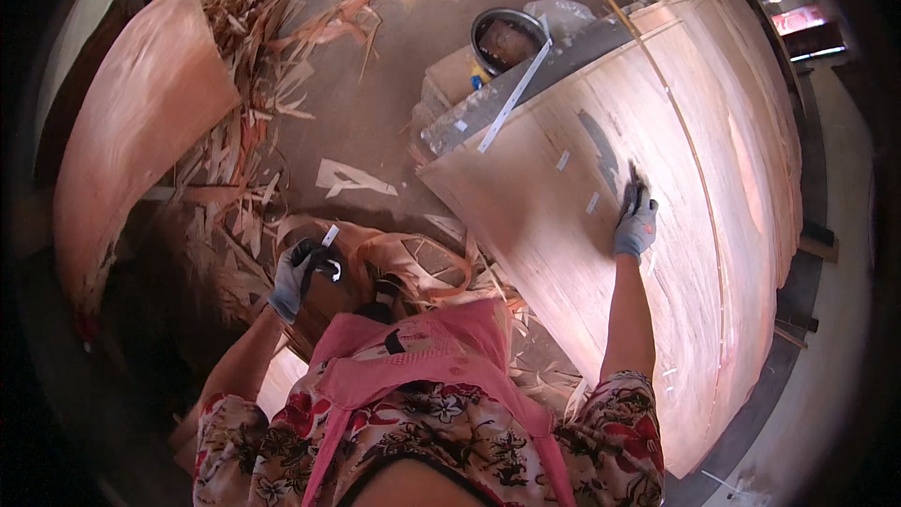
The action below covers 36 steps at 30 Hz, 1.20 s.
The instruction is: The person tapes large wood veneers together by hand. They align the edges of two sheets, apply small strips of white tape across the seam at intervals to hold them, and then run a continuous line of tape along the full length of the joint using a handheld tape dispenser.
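A stack of large wood veneer sheets [563, 239] lies before me on the right. My right hand [637, 222], in a grey glove with dark fingers, rests on the top sheet beside a dark, elongated mark [598, 148]. Short pieces of white tape [593, 202] are stuck to the veneer, left of that hand. My left hand [299, 274], gloved alike, is raised away from the stack at the lower left and pinches a short strip of white tape [330, 235]. A thin, long rod or strip [679, 116] runs across the veneer, beyond my right hand.
A round metal bowl [508, 41] with brown contents stands by the stack's far left corner, near a perforated white strip [516, 95] and a clear plastic bag [561, 14]. Veneer scraps [239, 120] litter the floor. Another curved veneer sheet [141, 105] is at the far left.
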{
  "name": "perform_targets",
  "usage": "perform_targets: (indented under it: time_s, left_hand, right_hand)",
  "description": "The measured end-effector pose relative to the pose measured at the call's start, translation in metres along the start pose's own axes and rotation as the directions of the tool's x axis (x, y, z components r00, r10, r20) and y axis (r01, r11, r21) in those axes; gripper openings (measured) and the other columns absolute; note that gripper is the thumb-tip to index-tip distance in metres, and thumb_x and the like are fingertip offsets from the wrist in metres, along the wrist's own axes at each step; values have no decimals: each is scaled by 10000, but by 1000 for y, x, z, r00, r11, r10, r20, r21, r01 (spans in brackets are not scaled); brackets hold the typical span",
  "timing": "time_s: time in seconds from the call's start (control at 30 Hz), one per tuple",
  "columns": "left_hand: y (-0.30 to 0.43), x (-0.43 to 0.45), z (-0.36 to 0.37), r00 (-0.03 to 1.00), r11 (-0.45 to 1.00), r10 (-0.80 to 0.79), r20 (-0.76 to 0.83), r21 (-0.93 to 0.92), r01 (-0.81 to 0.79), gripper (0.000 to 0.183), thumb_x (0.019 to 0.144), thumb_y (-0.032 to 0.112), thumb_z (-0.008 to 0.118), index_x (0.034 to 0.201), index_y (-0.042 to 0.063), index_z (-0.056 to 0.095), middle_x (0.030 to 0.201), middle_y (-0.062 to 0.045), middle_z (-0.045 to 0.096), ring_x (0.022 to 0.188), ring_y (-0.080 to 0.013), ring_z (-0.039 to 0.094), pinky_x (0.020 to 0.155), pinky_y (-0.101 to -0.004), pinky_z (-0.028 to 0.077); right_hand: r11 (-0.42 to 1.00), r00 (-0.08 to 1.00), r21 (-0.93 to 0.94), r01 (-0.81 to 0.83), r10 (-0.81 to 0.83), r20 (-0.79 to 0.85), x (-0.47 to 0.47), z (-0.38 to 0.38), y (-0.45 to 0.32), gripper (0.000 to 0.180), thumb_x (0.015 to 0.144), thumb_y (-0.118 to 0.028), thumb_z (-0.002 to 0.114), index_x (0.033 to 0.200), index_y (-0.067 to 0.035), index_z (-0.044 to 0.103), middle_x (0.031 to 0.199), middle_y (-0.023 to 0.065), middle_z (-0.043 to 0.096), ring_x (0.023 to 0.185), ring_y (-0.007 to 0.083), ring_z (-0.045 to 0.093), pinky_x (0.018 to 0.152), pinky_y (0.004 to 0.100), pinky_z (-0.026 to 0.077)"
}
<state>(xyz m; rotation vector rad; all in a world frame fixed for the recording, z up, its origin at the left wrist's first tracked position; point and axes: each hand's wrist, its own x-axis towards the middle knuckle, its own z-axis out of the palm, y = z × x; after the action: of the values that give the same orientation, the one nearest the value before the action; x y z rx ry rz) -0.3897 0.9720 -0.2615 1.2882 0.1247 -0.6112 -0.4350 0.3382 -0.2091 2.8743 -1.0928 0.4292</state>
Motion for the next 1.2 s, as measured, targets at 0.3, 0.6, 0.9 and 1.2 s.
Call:
perform_targets:
  time_s: [0.3,0.6,0.9,1.2]
  left_hand:
    - [62,87,12,946,828,324,33,473,-300,189,901,110,636,1035,-3,708,1059,-115,707,940,-162,646,829,-325,512]
    - [78,208,53,982,991,-75,173,-93,93,346,957,326,627,1069,0,598,1062,-177,712,805,-284,727,774,-380,587]
    - [137,321,140,696,902,-352,626,425,74,243,974,229,612,1034,0,666,943,-83,689,787,-132,634,649,-290,499]
    - [166,367,230,825,467,-298,480,827,-313,474,818,472,735,1095,88,708,904,-170,724,805,-341,688,739,-460,545]
  right_hand:
    - [999,999,-23,-26,26,-23,-3,6,10,443,966,-233,537,1407,-200,520,1133,176,579,951,387,622,789,477,506]
    - [989,995,143,-32,45,-87,0,-9,-11,322,950,-96,554,1259,-117,644,1006,164,608,868,352,636,686,438,498]
    - [843,893,312,-437,368,257,6,-19,-26,352,1043,-222,490,1332,-72,624,1052,63,666,934,152,592,822,285,467]
    - [622,879,662,-417,462,119,65,-14,-34,308,993,-31,562,1297,11,588,1100,37,652,949,119,581,812,258,489]
